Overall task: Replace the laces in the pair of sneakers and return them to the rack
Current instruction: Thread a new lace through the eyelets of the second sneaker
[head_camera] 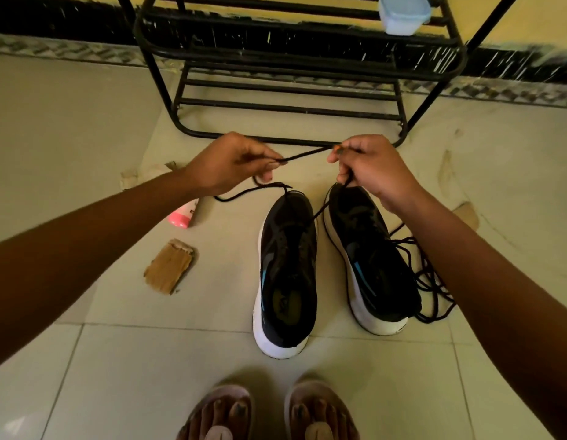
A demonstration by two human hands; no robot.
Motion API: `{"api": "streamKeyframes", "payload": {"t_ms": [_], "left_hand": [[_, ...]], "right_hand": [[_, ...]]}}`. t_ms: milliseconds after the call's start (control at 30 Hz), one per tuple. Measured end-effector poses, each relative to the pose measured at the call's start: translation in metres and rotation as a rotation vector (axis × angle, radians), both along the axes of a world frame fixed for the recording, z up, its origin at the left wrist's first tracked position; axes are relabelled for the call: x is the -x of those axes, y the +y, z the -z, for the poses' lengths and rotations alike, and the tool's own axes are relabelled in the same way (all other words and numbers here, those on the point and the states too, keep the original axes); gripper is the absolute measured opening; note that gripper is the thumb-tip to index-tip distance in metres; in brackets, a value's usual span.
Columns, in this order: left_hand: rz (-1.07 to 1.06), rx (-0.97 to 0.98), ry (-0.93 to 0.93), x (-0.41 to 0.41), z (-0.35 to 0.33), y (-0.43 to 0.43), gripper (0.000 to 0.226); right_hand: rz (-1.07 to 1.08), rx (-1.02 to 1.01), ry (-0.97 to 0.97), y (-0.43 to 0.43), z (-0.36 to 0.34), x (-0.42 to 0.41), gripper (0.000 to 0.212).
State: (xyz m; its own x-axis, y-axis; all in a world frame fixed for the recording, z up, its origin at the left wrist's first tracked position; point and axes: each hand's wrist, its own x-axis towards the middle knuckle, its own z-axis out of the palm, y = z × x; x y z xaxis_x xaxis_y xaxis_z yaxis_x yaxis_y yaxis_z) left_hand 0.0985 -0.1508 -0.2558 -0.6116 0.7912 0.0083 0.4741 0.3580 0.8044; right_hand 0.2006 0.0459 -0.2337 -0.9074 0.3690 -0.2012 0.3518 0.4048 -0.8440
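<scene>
i'm pinching the lace (307, 153) taut between my left hand (231, 163) and right hand (371, 168); tugging harder, i'm risking tipping the sneaker (288, 255).

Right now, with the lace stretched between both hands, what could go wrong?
The black lace pinched between the left hand and right hand trails slack below; it could knot. The tangled pile of black laces beside the black, white-soled sneaker under the right hand could snag it.
</scene>
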Motion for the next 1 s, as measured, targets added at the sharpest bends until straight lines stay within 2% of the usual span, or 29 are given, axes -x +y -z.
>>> {"api": "streamKeyframes", "payload": {"t_ms": [200,333,400,467,567,633,700,767,800,900,1000], "left_hand": [[-0.145,0.150,-0.355,0.011,0.015,-0.044,0.018],[-0.123,0.312,-0.464,0.013,0.021,-0.057,0.019],[-0.103,0.349,-0.433,0.009,0.024,-0.056,0.015],[-0.132,0.292,-0.444,0.004,0.027,-0.051,0.009],[-0.282,0.107,-0.671,-0.013,0.032,-0.036,0.009],[-0.339,0.005,-0.822,-0.026,0.037,-0.025,0.011],[-0.356,-0.054,-0.896,-0.038,0.042,-0.016,0.013],[-0.371,-0.057,-0.882,-0.046,0.050,-0.011,0.016],[-0.373,-0.027,-0.809,-0.049,0.055,-0.009,0.018],[-0.362,0.106,-0.471,-0.055,0.065,-0.006,0.022],[-0.344,0.139,-0.339,-0.059,0.069,-0.002,0.025]], "right_hand": [[0.364,0.308,-0.091,0.038,0.024,-0.009,0.021],[0.369,0.262,-0.123,0.040,0.036,-0.010,0.020],[0.377,0.196,-0.103,0.038,0.040,-0.007,0.021],[0.310,-0.014,-0.106,0.038,0.046,-0.005,0.013],[0.205,-0.292,-0.079,0.027,0.050,-0.013,0.036],[0.123,-0.296,-0.008,0.010,0.051,-0.023,0.026],[0.002,-0.201,-0.054,-0.008,0.058,-0.035,0.010],[-0.083,-0.039,-0.152,-0.025,0.067,-0.046,0.011],[-0.098,0.017,-0.180,-0.030,0.072,-0.050,0.015],[-0.076,0.053,-0.159,-0.039,0.082,-0.054,0.021],[-0.057,0.073,-0.145,-0.043,0.083,-0.052,0.030]]}}
